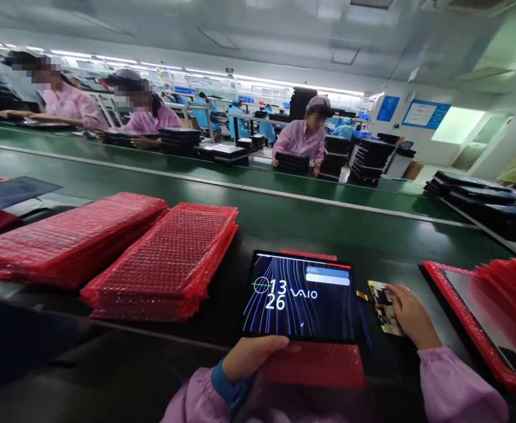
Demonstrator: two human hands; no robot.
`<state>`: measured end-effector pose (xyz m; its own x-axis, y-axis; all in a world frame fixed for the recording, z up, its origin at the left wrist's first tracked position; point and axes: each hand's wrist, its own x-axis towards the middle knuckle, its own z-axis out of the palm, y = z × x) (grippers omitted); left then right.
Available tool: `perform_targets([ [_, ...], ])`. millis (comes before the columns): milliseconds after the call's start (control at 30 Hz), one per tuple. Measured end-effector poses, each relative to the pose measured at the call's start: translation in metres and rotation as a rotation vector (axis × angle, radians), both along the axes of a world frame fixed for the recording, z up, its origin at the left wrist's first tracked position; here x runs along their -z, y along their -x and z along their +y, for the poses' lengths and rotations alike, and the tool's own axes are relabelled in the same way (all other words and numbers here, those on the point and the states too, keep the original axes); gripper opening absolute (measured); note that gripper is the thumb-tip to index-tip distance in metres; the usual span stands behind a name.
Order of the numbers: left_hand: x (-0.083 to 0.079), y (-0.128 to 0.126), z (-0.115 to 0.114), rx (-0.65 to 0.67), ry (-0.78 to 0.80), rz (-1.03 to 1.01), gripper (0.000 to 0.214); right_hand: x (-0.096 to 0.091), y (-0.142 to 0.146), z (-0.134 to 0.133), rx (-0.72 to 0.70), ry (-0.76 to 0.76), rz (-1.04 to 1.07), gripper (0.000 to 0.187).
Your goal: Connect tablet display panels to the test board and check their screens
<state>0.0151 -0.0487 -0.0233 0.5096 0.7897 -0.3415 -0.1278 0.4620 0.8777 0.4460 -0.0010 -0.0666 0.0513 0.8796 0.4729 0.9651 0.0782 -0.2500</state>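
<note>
A lit display panel point(302, 317) shows "13 26" and the word VAIO on a dark, lined background. My left hand point(255, 354) grips its lower edge, thumb on the front and the other fingers hidden beneath. Under the panel lies a red bubble-wrap sheet point(315, 364), sticking out at front and back. To the right is a circuit board point(384, 311), joined to the panel's side by a short orange ribbon cable point(362, 296). My right hand point(410, 314) is on the board's right side with bent fingers, which seem to grip it; the fingertips are partly hidden.
Two stacks of red bubble-wrap sleeves point(165, 258) point(77, 235) lie left. At the right are a wrapped panel point(473, 305) and more red sleeves point(511, 288). A green conveyor belt point(280, 214) crosses ahead; beyond it, co-workers point(302, 138) handle stacked black devices point(368, 158).
</note>
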Motion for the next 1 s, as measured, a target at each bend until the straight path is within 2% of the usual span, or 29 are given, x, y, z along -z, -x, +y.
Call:
perform_targets([
  [67,0.001,0.001,0.001,-0.001,-0.02,0.018,0.033,-0.005,0.001,-0.001,-0.003,-0.032,0.017,0.037],
  [133,-0.002,0.001,0.001,0.001,-0.057,0.046,0.035,-0.017,0.014,-0.008,0.023,-0.101,0.033,0.039],
  [200,-0.007,0.001,0.001,-0.004,-0.09,0.055,0.034,-0.035,0.043,-0.025,0.034,-0.22,0.059,0.041],
  [233,-0.009,0.001,0.001,-0.008,-0.098,0.05,0.033,-0.044,0.063,-0.037,-0.016,-0.324,0.098,0.04],
  [267,-0.01,0.001,0.0,-0.011,-0.099,0.041,0.032,-0.053,0.085,-0.05,-0.115,-0.381,0.142,0.038],
  [300,-0.01,0.001,0.0,-0.012,-0.093,0.029,0.031,-0.06,0.108,-0.062,-0.255,-0.376,0.173,0.037],
  [367,-0.008,0.002,0.001,-0.004,-0.079,0.007,0.03,-0.07,0.146,-0.08,-0.619,-0.292,0.134,0.041],
  [400,-0.006,0.002,0.001,0.0,-0.074,0.003,0.03,-0.071,0.159,-0.084,-0.715,-0.247,0.105,0.045],
  [433,-0.003,0.003,0.001,-0.002,-0.064,0.006,0.031,-0.071,0.168,-0.085,-0.743,-0.232,0.109,0.046],
  [467,0.0,0.004,0.001,-0.007,-0.051,0.012,0.031,-0.07,0.172,-0.082,-0.702,-0.232,0.139,0.045],
  [567,0.006,0.007,0.002,-0.027,-0.028,0.043,0.034,-0.064,0.169,-0.067,-0.32,-0.261,0.407,0.04],
  [633,0.006,0.007,0.003,-0.012,-0.036,0.047,0.035,-0.06,0.165,-0.062,-0.133,-0.225,0.621,0.045],
  [733,0.001,0.005,0.003,-0.011,-0.095,0.026,0.031,-0.054,0.167,-0.069,-0.097,-0.126,0.885,0.05],
  [800,-0.003,0.002,0.004,-0.058,-0.174,-0.028,0.029,-0.049,0.171,-0.08,-0.089,-0.061,0.983,0.049],
  [900,-0.005,-0.001,0.004,-0.108,-0.245,-0.102,0.023,-0.044,0.178,-0.094,-0.047,-0.039,0.955,0.052],
  [1000,-0.004,-0.003,0.003,-0.066,-0.249,-0.134,0.022,-0.05,0.187,-0.101,-0.065,-0.131,0.801,0.053],
])
